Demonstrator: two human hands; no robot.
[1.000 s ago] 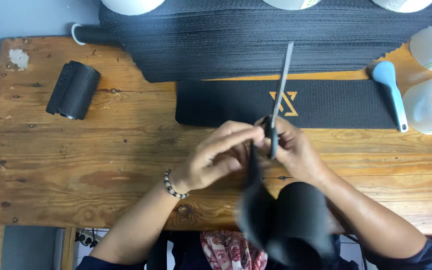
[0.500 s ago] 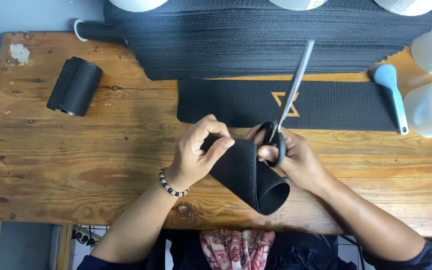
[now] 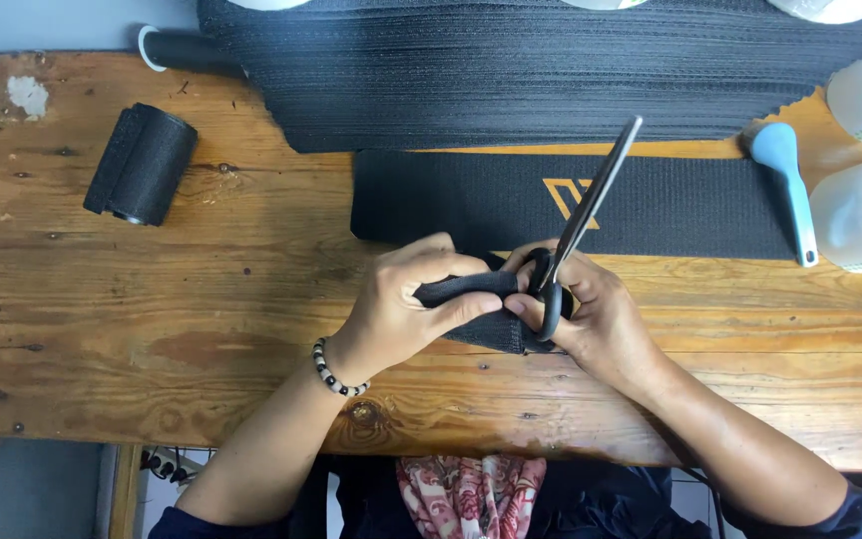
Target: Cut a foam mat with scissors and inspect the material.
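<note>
- the left hand (image 3: 401,304), wearing a black and white beaded bracelet (image 3: 334,368) at the wrist, is curling its fingers and thumb around a rolled-up strip of black textured fabric (image 3: 471,289), pinching the roll shut at the middle of the worn wooden table (image 3: 152,329).
- the right hand (image 3: 591,314) is meeting the same roll from the 3 o'clock side, its fingers pressing on the fabric's end while also hooked through the black loop handle of a pair of long grey-bladed scissors (image 3: 581,225).
- the scissors' blades are lying closed together and pointing away toward 1 o'clock, above a flat black mat with a yellow emblem (image 3: 650,205).
- a big stack of black ribbed fabric sheets (image 3: 551,70) is lying at 12 o'clock, touching the far edge of the flat mat.
- a finished black fabric roll (image 3: 142,165) is resting well apart at 10 o'clock.
- a light blue plastic scoop (image 3: 788,175) is lying at 2 o'clock, beside two clear tape rolls (image 3: 850,215) at the table's 3 o'clock edge.
</note>
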